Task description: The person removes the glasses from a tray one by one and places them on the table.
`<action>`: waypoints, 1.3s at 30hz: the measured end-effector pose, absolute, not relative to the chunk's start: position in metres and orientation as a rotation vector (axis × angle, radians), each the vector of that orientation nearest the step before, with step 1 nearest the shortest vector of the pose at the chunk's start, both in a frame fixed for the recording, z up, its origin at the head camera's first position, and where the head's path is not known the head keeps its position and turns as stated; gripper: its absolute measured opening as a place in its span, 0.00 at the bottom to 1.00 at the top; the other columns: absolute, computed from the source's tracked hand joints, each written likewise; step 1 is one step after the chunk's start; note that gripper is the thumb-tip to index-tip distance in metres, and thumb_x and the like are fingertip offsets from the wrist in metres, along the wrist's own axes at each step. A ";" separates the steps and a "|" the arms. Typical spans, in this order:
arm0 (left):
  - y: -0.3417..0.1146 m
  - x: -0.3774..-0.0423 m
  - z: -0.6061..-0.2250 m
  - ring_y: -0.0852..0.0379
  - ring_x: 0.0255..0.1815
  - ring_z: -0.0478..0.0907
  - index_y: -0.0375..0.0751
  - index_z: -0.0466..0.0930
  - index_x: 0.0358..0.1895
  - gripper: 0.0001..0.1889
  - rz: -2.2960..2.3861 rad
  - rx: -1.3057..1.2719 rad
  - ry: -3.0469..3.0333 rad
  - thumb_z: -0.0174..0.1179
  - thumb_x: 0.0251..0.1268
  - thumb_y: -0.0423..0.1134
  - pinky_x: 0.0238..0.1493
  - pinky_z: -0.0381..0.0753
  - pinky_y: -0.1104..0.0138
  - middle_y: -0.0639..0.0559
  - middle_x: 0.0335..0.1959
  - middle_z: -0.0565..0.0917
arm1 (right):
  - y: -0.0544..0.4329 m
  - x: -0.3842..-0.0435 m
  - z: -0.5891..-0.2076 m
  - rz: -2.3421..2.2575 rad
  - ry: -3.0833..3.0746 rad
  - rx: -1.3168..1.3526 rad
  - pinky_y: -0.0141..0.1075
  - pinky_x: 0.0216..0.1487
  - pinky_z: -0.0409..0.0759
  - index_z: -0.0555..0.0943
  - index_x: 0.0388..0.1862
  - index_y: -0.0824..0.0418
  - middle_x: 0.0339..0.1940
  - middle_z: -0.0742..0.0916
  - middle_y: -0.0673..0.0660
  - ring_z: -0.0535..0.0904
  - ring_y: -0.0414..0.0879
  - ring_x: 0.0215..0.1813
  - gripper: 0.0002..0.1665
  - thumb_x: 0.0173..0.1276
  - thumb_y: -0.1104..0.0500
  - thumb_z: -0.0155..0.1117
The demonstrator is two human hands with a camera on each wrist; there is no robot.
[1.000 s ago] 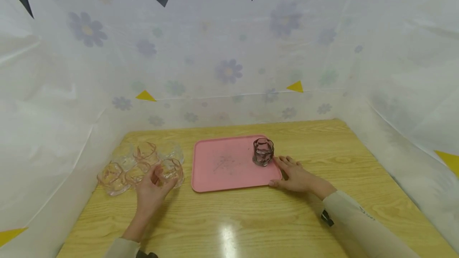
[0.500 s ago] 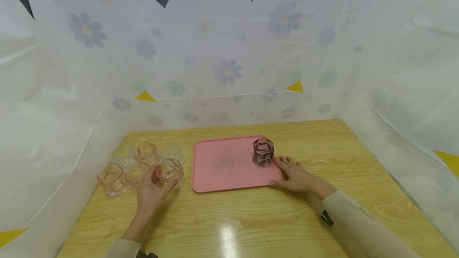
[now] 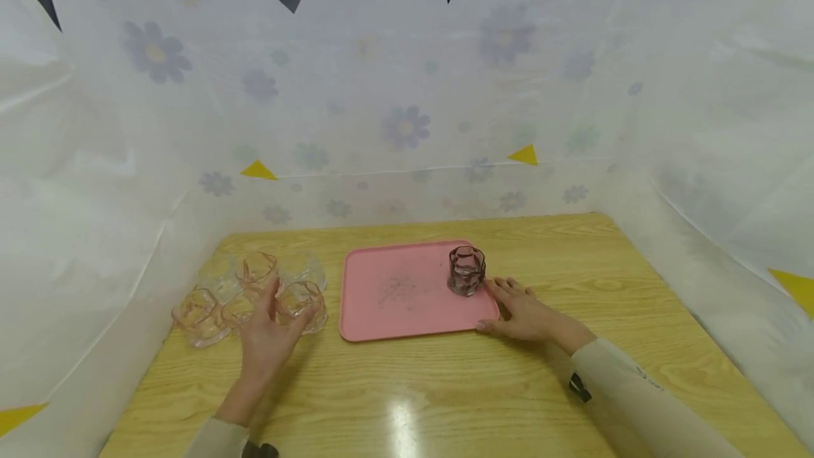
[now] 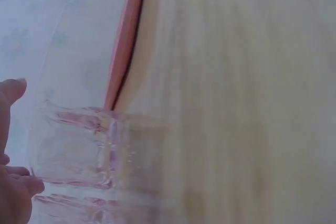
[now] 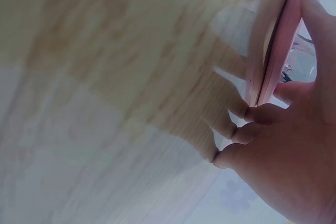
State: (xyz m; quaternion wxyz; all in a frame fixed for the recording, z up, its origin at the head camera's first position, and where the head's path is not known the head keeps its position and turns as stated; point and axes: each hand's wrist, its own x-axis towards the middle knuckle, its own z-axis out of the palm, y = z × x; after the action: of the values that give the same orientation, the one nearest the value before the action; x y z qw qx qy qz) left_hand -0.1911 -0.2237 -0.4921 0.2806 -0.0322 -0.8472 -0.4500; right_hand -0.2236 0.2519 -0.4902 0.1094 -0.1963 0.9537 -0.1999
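Note:
My left hand (image 3: 267, 336) is spread beside a pale pink glass cup (image 3: 301, 302), nearest of the cups to the tray. In the left wrist view, the thumb stands apart from this cup (image 4: 73, 148), while fingertips are at its side. My right hand (image 3: 524, 313) rests at the right edge of a pink tray (image 3: 407, 327), fingers fairly straight along the side and thumb by the front corner. A dark purple glass cup (image 3: 467, 271) stands upright on the tray near that hand. The right wrist view shows the fingertips on the table by the tray's rim (image 5: 278, 51).
Left of the tray stand more cups: pink ones (image 3: 257, 271), (image 3: 200, 316), a pink cup (image 3: 240, 308) partly behind the left hand, and clear ones (image 3: 305, 268), (image 3: 219, 278). White patterned sheeting (image 3: 407, 193) encloses the wooden table (image 3: 407, 380) at back and sides.
The left hand's fingers have straightened and spread away from the near pink cup, which stays in place. The right hand, tray and purple cup have not visibly moved.

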 end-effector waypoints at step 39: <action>-0.075 -0.257 -0.475 0.43 0.76 0.73 0.45 0.63 0.82 0.42 -1.544 -0.747 -2.600 0.73 0.68 0.45 0.76 0.75 0.48 0.38 0.75 0.75 | 0.250 -0.222 -0.488 -0.614 2.795 -0.562 0.78 0.79 0.43 0.52 0.88 0.62 0.86 0.58 0.73 0.46 0.74 0.86 0.61 0.72 0.27 0.62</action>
State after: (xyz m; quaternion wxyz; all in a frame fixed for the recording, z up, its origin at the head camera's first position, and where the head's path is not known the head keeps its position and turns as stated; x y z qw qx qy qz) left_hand -0.2573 -0.0748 -0.4753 0.0134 -0.2397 -0.8347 -0.4955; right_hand -0.2224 0.2497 -0.4878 0.1122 -0.1915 0.9524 -0.2092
